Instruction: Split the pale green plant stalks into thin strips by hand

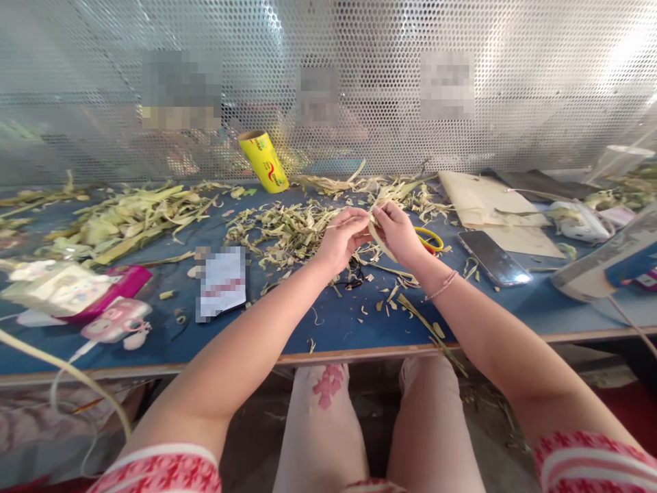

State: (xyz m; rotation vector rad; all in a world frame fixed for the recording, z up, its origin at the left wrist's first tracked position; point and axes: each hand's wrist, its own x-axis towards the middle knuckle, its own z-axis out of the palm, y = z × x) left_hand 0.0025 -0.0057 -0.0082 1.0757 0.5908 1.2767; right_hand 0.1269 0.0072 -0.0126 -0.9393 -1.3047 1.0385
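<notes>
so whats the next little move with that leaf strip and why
Probably fold or pull the pale leaf strip tighter: both hands, left hand and right hand, pinch it together above the blue table, and its tail hangs loose below them.

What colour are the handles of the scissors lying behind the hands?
Yellow, on the scissors just behind the right hand; the head view shows it.

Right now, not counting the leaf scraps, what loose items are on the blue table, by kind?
Yellow roll: 1
Phone: 1
Yellow-handled scissors: 1
Tan board: 1
Pink pouch: 1
Total: 5
Both hands' grips hold a leaf strip.
</notes>
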